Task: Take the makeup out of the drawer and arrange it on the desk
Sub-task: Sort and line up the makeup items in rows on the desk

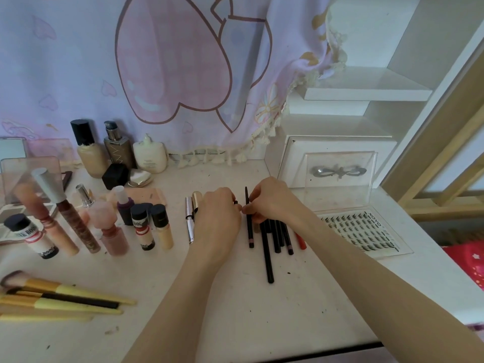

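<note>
On the white desk (235,310) my right hand (272,199) pinches a thin black pencil (248,226) that lies upright-pointing near the desk's middle. My left hand (218,213) rests curled beside it, covering the lower ends of a silver tube (189,221) and a gold tube (197,200); what its fingers hold is hidden. To the right of the pencil lie several more black pencils (272,242) and a red one (301,241). Lip glosses and small bottles (142,224) stand in a row at the left.
Foundation bottles (89,150) stand at the back left by a purple cloth. Makeup brushes (60,297) lie at the front left. A lash tray (366,231) sits right, before a small white drawer unit (337,163). Palettes (28,176) are at the far left.
</note>
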